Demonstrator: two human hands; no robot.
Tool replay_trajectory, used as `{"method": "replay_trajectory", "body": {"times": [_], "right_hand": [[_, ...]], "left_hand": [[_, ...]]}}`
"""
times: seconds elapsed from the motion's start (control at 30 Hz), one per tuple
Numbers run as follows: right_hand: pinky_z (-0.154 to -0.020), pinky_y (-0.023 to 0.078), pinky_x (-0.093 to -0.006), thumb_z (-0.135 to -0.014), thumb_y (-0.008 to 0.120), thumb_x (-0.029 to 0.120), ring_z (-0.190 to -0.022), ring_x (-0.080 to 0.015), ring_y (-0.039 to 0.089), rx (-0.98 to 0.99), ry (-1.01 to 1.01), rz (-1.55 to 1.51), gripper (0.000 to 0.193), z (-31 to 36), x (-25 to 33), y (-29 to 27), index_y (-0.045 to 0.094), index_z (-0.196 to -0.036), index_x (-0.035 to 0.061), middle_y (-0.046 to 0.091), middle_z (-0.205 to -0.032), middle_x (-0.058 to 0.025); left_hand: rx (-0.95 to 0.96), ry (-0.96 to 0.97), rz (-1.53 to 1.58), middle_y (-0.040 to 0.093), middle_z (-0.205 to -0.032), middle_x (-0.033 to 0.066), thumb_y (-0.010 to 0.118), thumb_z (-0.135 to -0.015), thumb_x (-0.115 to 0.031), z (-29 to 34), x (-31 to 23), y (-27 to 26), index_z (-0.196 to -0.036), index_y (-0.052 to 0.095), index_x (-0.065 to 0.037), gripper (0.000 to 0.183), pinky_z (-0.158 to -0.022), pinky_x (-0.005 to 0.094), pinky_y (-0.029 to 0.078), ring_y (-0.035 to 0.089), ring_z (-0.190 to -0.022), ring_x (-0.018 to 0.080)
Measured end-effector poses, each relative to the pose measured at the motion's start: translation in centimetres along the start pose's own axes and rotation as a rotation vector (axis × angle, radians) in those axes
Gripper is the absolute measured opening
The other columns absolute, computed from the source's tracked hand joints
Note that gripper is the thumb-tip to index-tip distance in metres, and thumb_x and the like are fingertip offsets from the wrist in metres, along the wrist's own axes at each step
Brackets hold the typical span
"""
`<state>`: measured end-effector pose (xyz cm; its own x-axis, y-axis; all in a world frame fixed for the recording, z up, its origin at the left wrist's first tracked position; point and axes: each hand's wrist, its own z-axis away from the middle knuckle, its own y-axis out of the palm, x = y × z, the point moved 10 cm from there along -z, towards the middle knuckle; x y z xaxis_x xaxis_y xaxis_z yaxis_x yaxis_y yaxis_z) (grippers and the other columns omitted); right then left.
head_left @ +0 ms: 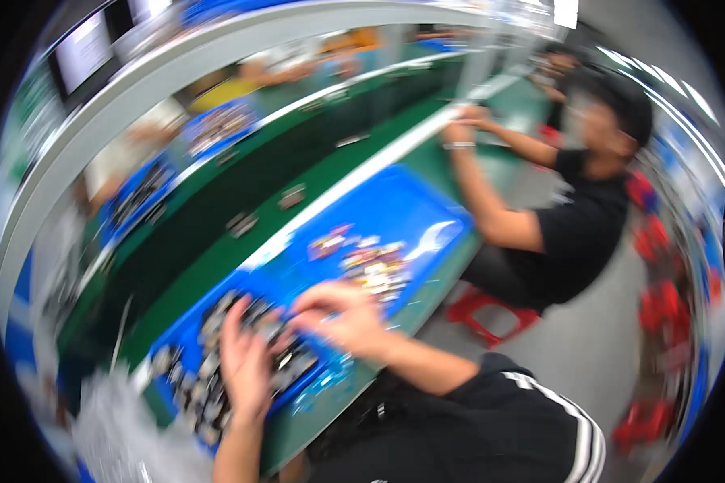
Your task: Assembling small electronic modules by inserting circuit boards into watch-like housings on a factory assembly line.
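Both my hands are over a blue tray (pixel 163 386) filled with small dark and silver parts (pixel 209 386). My left hand (pixel 246 366) is upright above these parts, its fingers stretched out and apart; nothing in it can be made out. Beside it, my right hand (pixel 350 322) has its thumb and fingers pinched together, pointing toward the left hand. What the pinch holds, if anything, is lost in blur. Just beyond my right hand lies a second blue tray (pixel 395 193), with a loose pile of small shiny yellowish and reddish parts (pixel 374 270).
Crumpled clear plastic (pixel 129 427) lies left of the near tray. Bits of blue film (pixel 322 390) lie at the green bench edge. A co-worker in black (pixel 588 209) sits to the right, by a red stool (pixel 491 318). Across a green conveyor (pixel 322 173) stand more blue trays (pixel 217 129).
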<state>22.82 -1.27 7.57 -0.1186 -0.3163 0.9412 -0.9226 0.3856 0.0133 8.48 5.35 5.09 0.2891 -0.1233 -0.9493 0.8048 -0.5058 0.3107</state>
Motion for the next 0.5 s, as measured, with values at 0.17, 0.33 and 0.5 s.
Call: {"method": "replay_trajectory", "body": {"times": [0.17, 0.33, 0.5], "right_hand": [[-0.071, 0.054, -0.0256, -0.083, 0.068, -0.001, -0.083, -0.0156, 0.067, 0.098, 0.060, 0.043, 0.015, -0.1, -1.7, 2.5, 0.068, -0.098, -0.0031, 0.067, -0.095, -0.0107], [-0.060, 0.052, -0.0250, -0.080, 0.070, 0.000, -0.074, -0.0164, 0.066, 0.183, -0.017, 0.155, 0.012, -2.2, 0.1, 5.0, 0.070, -0.093, -0.0008, 0.067, -0.085, -0.0105], [-0.057, 0.053, -0.0264, -0.077, 0.073, -0.001, -0.066, -0.0164, 0.065, 0.181, -0.176, 0.368, 0.012, -3.2, 1.6, 6.5, 0.070, -0.088, 0.0000, 0.067, -0.079, -0.0091]], "left_hand": [[0.071, -0.067, 0.157, 0.052, -0.132, 0.0152, 0.047, -0.099, -0.008, -0.3, 2.4, -1.4, -0.138, 0.040, 0.001, 0.040, -0.098, 0.0373, 0.050, 0.058, -0.114, 0.0217], [0.095, -0.061, 0.183, 0.054, -0.128, 0.0145, 0.046, -0.099, -0.005, -0.2, 1.8, -1.8, -0.140, 0.037, 0.004, 0.043, -0.101, 0.0368, 0.048, 0.056, -0.118, 0.0215], [-0.007, 0.039, 0.131, 0.061, -0.121, 0.0157, 0.050, -0.097, -0.001, -0.9, 1.0, -3.3, -0.132, 0.048, 0.007, 0.036, -0.093, 0.0307, 0.052, 0.061, -0.109, 0.0175]]}}
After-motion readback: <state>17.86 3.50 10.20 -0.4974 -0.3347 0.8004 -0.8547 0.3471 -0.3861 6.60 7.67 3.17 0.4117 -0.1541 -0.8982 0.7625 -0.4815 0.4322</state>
